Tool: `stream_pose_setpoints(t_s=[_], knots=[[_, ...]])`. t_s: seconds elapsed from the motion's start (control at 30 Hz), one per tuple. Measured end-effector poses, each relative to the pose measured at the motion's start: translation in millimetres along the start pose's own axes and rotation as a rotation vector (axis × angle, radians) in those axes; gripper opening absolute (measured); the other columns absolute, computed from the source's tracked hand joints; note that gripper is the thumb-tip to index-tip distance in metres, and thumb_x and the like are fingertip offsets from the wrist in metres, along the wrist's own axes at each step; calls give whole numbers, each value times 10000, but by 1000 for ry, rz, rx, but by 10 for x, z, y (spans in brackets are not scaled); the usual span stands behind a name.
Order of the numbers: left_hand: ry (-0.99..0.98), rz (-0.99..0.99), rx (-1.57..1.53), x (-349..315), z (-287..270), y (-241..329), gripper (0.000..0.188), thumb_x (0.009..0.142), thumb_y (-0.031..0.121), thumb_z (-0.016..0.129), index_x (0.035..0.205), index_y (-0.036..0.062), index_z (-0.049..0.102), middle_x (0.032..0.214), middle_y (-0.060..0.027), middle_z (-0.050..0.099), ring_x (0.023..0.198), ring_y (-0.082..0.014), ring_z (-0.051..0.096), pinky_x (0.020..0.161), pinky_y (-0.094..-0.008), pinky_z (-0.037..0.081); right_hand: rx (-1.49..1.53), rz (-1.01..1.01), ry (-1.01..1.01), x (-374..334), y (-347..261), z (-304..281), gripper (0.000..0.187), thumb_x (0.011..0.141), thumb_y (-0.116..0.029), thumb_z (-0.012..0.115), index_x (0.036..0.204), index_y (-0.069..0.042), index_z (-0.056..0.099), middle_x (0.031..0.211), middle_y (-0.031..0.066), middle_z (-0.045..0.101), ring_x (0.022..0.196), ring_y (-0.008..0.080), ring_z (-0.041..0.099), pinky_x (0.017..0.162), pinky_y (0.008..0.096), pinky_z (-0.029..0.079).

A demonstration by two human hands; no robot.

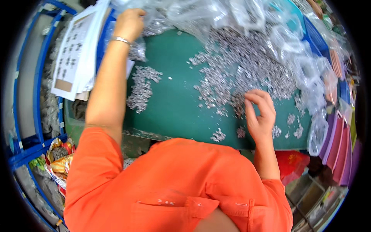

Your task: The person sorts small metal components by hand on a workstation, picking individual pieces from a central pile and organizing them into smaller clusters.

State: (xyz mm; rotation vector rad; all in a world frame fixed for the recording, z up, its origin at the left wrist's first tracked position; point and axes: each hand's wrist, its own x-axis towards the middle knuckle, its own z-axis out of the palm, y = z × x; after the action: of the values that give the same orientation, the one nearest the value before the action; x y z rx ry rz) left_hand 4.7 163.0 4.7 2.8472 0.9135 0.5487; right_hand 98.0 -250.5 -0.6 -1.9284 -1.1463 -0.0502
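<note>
My left hand (130, 25) reaches to the far left of the green table (174, 112), over clear plastic bags (152, 23). Its fingers look curled in, and the bags and the hand itself hide what they hold, if anything. My right hand (262, 112) hovers at the near edge of a wide heap of small silvery metal pieces (251, 58). Its thumb and forefinger come together in a pinch; anything between them is too small to make out. A smaller pile of such pieces (141, 89) lies beside my left forearm.
Several tiny clusters (218, 135) lie along the near table edge. Clear bags (313, 85) line the right side, by a blue basket (315, 38). Printed sheets (73, 54) stand at the left, next to a blue rack (38, 77). Pink and purple folders (338, 147) hang at right.
</note>
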Motion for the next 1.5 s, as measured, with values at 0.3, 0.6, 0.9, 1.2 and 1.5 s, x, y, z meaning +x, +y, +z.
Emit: stream_pose_setpoints(t_s=[0.3,0.6,0.9,1.2,1.5], knots=[[191,302,-448,-743,-148,1028,151,835,69,663,982,52,687,995,-101,667,902,-266,631,816,-355,501,-221,-251,-415,-1,90,132,335,820,-67,661,1151,-33,618,1276,119,579,1156,296,558,991,459,425],[-110,446,-586,-1395,224,1468,158,779,30,699,936,22,688,1125,-129,669,1050,-308,616,906,-391,482,-317,-155,-124,484,391,416,120,773,-27,664,889,-56,681,856,85,611,831,288,593,760,399,474],[-84,274,-801,-1473,38,1518,126,809,2,682,932,22,694,1038,-102,694,976,-256,650,857,-340,503,21,131,-195,548,417,345,54,814,-37,673,861,-12,668,827,102,651,780,261,625,700,376,497],[-119,71,-1217,-1377,68,1915,142,802,40,720,934,3,681,832,-87,634,710,-175,661,644,-268,525,1029,695,-263,438,236,322,129,916,-51,628,1024,21,627,873,53,667,732,76,603,594,207,488],[-183,146,-996,-1426,108,1751,161,804,-28,689,956,-13,640,913,-81,649,787,-148,655,712,-255,538,1008,608,-104,367,102,356,323,848,71,646,1148,11,543,994,78,634,875,104,618,702,224,528]])
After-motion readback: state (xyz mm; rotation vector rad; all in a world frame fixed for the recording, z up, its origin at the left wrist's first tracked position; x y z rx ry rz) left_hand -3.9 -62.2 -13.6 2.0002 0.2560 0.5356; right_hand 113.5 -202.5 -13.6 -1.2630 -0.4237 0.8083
